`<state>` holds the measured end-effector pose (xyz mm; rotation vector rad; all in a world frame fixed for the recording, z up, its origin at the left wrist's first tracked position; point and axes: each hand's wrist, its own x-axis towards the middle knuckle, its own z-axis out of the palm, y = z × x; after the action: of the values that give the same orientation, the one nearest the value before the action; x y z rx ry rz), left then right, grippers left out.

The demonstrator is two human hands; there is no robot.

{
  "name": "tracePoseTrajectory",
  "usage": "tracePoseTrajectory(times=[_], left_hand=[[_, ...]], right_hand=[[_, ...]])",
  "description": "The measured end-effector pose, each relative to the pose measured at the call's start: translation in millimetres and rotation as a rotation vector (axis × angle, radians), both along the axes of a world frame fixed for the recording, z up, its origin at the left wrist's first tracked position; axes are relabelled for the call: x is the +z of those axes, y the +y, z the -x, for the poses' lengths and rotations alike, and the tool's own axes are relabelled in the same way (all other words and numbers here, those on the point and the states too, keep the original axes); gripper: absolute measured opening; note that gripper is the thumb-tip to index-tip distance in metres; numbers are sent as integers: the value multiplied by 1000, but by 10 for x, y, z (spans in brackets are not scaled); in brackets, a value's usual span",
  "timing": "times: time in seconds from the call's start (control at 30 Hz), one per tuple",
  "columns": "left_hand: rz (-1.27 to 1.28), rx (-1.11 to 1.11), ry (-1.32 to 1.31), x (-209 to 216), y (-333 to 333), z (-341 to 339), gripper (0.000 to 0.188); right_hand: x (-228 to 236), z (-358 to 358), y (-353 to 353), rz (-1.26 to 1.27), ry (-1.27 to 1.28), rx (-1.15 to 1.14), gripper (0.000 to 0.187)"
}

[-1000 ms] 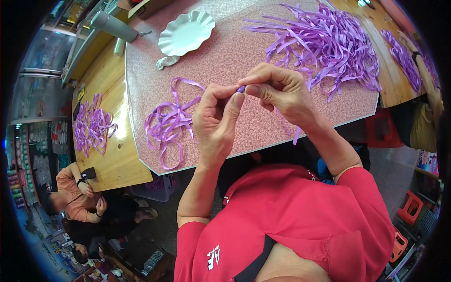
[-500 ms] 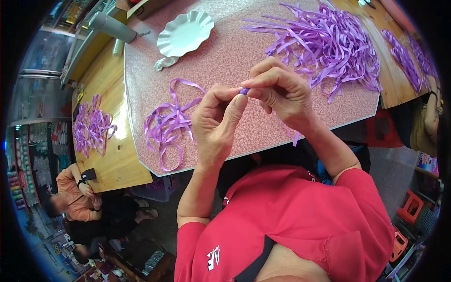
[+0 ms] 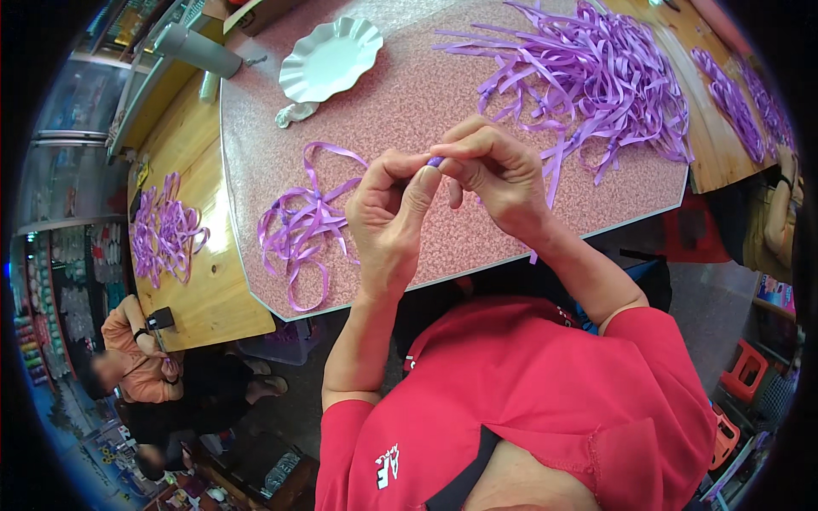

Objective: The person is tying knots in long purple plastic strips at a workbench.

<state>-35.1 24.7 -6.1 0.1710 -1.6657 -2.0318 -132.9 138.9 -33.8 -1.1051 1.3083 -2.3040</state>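
Observation:
Over the pink tabletop my left hand (image 3: 388, 221) and my right hand (image 3: 503, 175) meet at the fingertips. Both pinch a small, darker purple bit of ribbon (image 3: 435, 161) between thumb and forefinger. Most of it is hidden by the fingers, so its exact shape is unclear. Left of my left hand lies a loose heap of looped purple ribbons (image 3: 307, 226). A much larger pile of purple ribbons (image 3: 609, 81) spreads beyond my right hand. One light purple strand (image 3: 554, 175) passes beside my right wrist toward the table's near edge.
A scalloped white plate (image 3: 332, 60) and a grey bottle (image 3: 196, 49) stand toward the far left. More ribbons (image 3: 166, 228) rest on the wooden table at left, and bundles (image 3: 728, 102) at right. A person in orange (image 3: 141, 349) sits at left; another person's arm (image 3: 780, 200) shows at right.
Both hands have shifted slightly left, still pinching the purple ribbon. My right fingers have changed position a little, and more of the strand by my right wrist shows. The seated person's hands have moved.

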Motion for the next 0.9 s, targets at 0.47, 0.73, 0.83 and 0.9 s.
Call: tracePoseTrajectory(times=[0.47,0.73,0.83,0.9], left_hand=[[284,49,-50,-59,-25,24,30],[760,181,-23,-125,-111,42,29],[734,184,21,-118,-117,34,28],[654,143,44,-108,-128,25,29]], right_hand=[[99,14,91,-230,-277,124,13],[179,-68,90,-247,-305,176,17],[273,-30,142,-295,-202,146,17],[335,-15,162,-332,-174,126,16]])
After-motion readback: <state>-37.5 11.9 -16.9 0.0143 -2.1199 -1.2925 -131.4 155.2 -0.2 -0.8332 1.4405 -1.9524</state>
